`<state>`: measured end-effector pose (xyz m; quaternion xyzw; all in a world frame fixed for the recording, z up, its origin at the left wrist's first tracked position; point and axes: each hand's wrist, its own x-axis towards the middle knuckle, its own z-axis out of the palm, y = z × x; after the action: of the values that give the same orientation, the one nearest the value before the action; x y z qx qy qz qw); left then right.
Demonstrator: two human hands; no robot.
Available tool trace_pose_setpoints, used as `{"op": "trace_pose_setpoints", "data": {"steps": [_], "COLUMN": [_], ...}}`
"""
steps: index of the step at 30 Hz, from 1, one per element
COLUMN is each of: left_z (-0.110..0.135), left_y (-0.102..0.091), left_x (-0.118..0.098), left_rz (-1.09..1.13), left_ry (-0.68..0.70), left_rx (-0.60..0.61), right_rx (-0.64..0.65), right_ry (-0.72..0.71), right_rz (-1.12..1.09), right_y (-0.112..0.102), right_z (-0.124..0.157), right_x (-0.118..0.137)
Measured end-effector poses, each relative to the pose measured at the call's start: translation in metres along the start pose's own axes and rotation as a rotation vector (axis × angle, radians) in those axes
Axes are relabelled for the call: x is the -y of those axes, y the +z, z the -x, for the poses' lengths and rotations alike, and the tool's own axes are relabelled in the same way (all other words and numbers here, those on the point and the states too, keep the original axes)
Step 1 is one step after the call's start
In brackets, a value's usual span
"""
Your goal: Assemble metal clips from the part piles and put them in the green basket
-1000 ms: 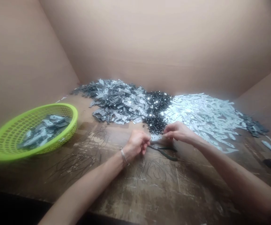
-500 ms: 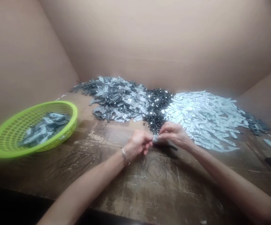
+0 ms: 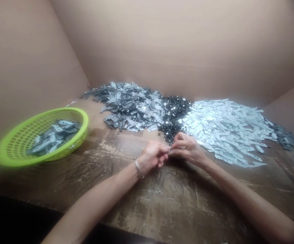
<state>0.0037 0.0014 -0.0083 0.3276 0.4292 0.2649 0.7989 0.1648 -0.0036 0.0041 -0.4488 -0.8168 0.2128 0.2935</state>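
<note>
My left hand (image 3: 154,153), a bangle on its wrist, is closed in a pinch on a small metal piece (image 3: 169,150), mostly hidden by the fingertips. Meeting it from the right, my right hand (image 3: 187,148) has thumb and index finger pressed together at the same spot; what it grips there is too small to make out. Just beyond the hands lies a heap of small dark shiny rivet-like parts (image 3: 173,113). To its left is a pile of grey flat metal plates (image 3: 134,108), and to its right a wide pile of pale, long metal strips (image 3: 233,130).
A yellow-green plastic basket (image 3: 12,159) stands at the left with metal pieces in it. Brown board walls (image 3: 162,44) enclose the back and sides. Dark scribbled lines mark the worn tabletop (image 3: 157,210). More dark pieces (image 3: 288,135) lie at the far right.
The view has shifted slightly, so the piles and basket sit a little further right. My fingertips have drawn closer together, covering more of the metal piece. A dark strip shape below them no longer shows.
</note>
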Motion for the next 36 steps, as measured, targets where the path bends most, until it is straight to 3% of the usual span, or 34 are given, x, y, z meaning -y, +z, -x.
{"op": "trace_pose_setpoints", "data": {"steps": [15,19,22,24,28,36], "left_z": [-0.003,-0.003,-0.001,-0.001,0.000,0.001], "left_y": [-0.003,-0.002,0.000,0.001,-0.001,-0.004], "left_x": [0.000,-0.003,-0.005,-0.005,-0.006,-0.005], "left_rz": [-0.010,-0.018,-0.024,-0.046,-0.075,-0.093], "left_ry": [0.044,0.048,0.059,0.068,0.076,0.048], "left_rx": [0.033,0.025,0.027,0.028,0.051,-0.037], "right_rx": [-0.037,-0.152,-0.072,-0.056,-0.167,-0.188], "right_ry": [-0.053,0.165,0.447,0.558,0.616,0.618], "right_rz": [0.004,-0.100,-0.306,-0.438,-0.523,-0.547], "right_y": [0.002,-0.004,-0.007,-0.007,-0.007,-0.002], "right_z": [0.005,0.006,0.007,0.008,0.007,0.008], "right_x": [-0.002,0.006,0.013,0.015,0.016,0.013]}}
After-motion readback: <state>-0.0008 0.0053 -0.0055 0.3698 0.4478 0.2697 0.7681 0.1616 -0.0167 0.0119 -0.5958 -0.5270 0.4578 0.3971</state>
